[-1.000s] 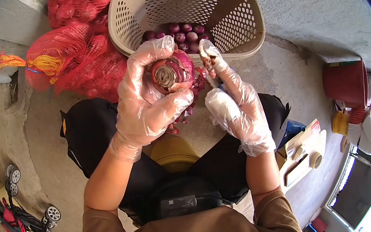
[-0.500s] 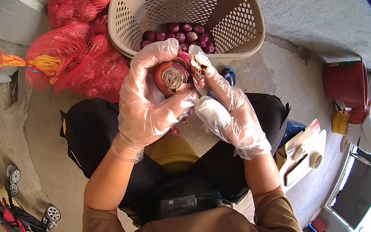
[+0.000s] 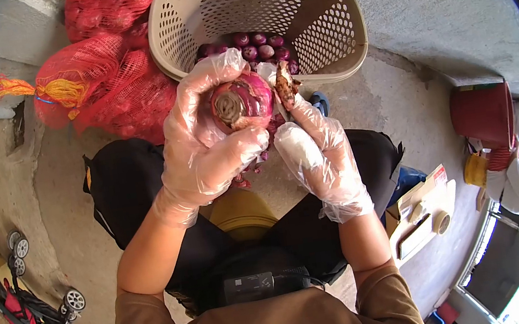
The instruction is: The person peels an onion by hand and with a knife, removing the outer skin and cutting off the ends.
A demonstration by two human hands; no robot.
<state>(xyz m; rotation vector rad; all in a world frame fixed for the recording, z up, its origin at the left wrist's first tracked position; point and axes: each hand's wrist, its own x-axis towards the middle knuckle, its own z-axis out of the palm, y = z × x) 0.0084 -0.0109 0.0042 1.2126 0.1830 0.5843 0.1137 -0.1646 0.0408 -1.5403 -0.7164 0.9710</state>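
**Red onion (image 3: 250, 102) held up before the basket (image 3: 329, 77)**

The left hand (image 3: 194, 148), in clear plastic, curls its fingers and thumb around the onion. The right hand (image 3: 324, 159) is partly open beside it, brown residue (image 3: 287, 86) at its fingertip; whether it grips anything is unclear.

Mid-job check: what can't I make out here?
Head view, the only one:
- Far side of the onion: hidden by the left hand.
- What the right hand may grip: hidden by its fingers.
- Brown patch on its fingertip: too small to identify.
- Basket far rim: partly cut off by the top edge.
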